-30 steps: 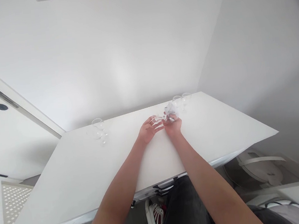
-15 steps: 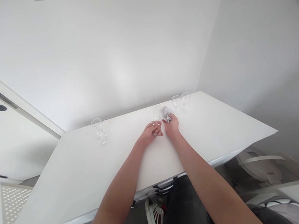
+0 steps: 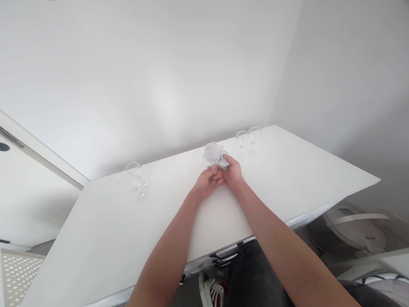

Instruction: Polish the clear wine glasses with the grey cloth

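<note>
"What are the hands doing?"

"The left hand (image 3: pixel 206 181), over the middle of the white table (image 3: pixel 181 210), has its fingers curled round a clear glass (image 3: pixel 214 182); only glints of it show. The right hand (image 3: pixel 233 172), just beside it over the table, pinches a cloth (image 3: pixel 214 151) between thumb and bent fingers."

"Anything different?"

"Yes. A second ago the left fingers were spread, with the glass's foot in plain sight; now they are folded in. Half a second ago the cloth sat further toward the table's right side, with a gap between the hands. Now it spreads above the left fingers, and the hands meet."

"And what is everything made of?"

"The cloth is thin, pale grey and crumpled, bunched into tight folds at the right hand. The table is smooth and straight-edged. Near its far edge, right of the middle, stand two stemmed glasses (image 3: pixel 240 143), round-rimmed and see-through. Toward its far left corner is more glassware (image 3: pixel 134 183), too faint to count."
</note>
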Available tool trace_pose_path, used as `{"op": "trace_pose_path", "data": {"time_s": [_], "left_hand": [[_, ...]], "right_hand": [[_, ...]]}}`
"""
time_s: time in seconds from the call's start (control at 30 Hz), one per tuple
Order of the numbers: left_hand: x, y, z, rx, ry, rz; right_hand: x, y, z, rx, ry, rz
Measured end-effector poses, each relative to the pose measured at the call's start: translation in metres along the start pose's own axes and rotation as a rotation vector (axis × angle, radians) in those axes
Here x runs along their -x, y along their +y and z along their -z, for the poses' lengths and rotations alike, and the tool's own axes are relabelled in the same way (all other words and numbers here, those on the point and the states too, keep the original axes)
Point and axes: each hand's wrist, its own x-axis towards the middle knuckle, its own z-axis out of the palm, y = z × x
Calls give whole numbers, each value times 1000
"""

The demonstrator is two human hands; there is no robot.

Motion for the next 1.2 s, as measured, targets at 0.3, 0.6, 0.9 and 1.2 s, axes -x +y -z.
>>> {"op": "trace_pose_path", "data": {"time_s": [0.3,0.6,0.9,1.2], "left_hand": [[-7,-5,3,-151,213,-230],[-2,-7,7,-671,596,-477],[-6,-19,11,-990,414,-386],[-2,-18,4,-785,309,-386]], "right_hand": [[3,1,-4,-9,-11,164],[28,6,-28,940,-248,833],[16,-4,-5,629,194,789],[-3,-10,6,-201,74,208]]}}
